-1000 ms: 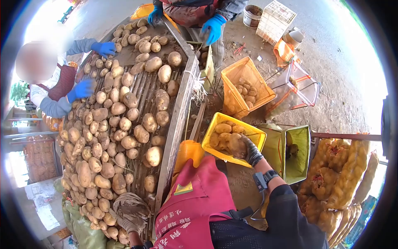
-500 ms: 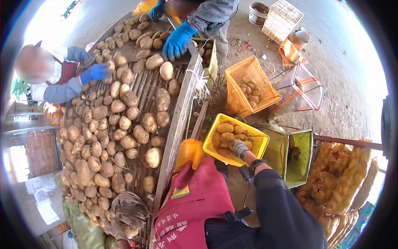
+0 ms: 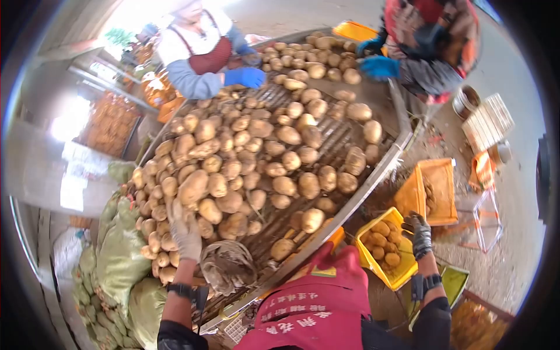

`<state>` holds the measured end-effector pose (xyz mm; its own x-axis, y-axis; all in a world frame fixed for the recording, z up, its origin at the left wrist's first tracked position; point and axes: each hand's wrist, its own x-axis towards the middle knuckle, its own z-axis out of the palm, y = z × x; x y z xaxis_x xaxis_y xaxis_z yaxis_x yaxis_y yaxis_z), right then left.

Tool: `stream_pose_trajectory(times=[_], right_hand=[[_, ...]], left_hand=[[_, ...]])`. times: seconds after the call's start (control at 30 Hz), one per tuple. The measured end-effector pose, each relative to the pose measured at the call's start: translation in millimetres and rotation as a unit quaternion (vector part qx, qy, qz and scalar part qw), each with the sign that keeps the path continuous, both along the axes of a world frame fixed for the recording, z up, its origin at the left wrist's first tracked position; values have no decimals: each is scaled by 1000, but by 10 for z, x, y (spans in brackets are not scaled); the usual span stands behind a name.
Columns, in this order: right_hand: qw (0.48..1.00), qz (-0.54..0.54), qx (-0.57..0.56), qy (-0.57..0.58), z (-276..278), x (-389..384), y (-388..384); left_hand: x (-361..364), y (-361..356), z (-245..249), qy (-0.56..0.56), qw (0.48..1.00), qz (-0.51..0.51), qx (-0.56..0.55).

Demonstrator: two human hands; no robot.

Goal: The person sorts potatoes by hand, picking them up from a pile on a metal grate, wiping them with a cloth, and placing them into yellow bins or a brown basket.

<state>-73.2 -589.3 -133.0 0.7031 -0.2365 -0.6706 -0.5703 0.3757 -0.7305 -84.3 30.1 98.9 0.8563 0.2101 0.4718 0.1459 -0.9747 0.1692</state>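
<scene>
My left hand point(image 3: 186, 233), in a pale glove, rests at the near left of the potato pile point(image 3: 233, 169), its fingers stretched against the potatoes and holding none. A large potato point(image 3: 193, 187) lies just beyond the fingertips. At the right edge of a yellow crate point(image 3: 360, 248) is my right hand point(image 3: 417, 234), in a dark grey glove, empty with fingers apart and slightly bent. Several potatoes point(image 3: 382, 239) sit inside that crate. The pile covers much of a slatted sorting table point(image 3: 341, 140). A crumpled cloth point(image 3: 228, 266) lies on its near edge.
Two people in blue gloves stand across the table, one person's hand point(image 3: 245, 77) at the far left, another's point(image 3: 379, 67) at the far right. Right of the table are an orange mesh container point(image 3: 440, 189), a wire-framed bag point(image 3: 487, 219) and a green container point(image 3: 452, 283). Green sacks point(image 3: 125, 251) stand left.
The view has swung left. My right hand has come up from the potatoes in the yellow crate to its edge. My left hand now reaches onto the pile with fingers extended.
</scene>
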Motion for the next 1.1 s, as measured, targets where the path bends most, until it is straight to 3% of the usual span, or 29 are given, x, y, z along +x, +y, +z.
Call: stream_pose_trajectory(times=[0.23,0.3,0.37,0.43,0.47,0.53,0.57,0.6,0.67,0.73,0.8,0.9,0.93,0.97,1.03,1.1], right_hand=[[981,109,-25,-159,1044,550,764],[952,169,-89,-242,797,688,983],[939,228,-35,-255,1232,736,1541],[877,332,-134,-320,1189,849,2026],[814,402,-254,-334,1394,938,2358],[803,462,-181,-331,1984,1092,3126],[691,468,-211,-508,1986,1286,3509],[671,554,-264,-416,2238,1354,3906],[510,551,-317,-579,2510,1524,4582],[394,501,-422,-645,2335,1654,5217],[384,586,-405,-588,2163,1829,5705],[376,567,-413,-605,2274,1888,5569],[412,551,-408,-600,2345,1878,5437],[413,550,-412,-598,2447,1841,5260],[634,509,-288,-506,2614,1783,4809],[753,485,29,-443,2428,1759,4236]], left_hand=[[340,562,-180,44,993,61,92],[341,653,-340,91,985,74,130],[430,640,-390,132,984,59,106],[478,700,-404,101,989,-1,111],[501,837,-526,80,989,-25,125],[518,818,-470,77,990,-19,120],[515,757,-421,76,990,-18,119],[511,750,-408,75,990,-19,118],[497,821,-462,87,990,-12,115],[510,807,-484,76,993,1,86],[529,785,-449,72,996,3,48],[543,749,-335,67,998,-3,-4],[546,724,-304,67,998,-7,-21],[535,699,-286,66,998,-12,-22],[546,664,-251,140,986,18,84],[538,614,-262,123,988,6,98]])
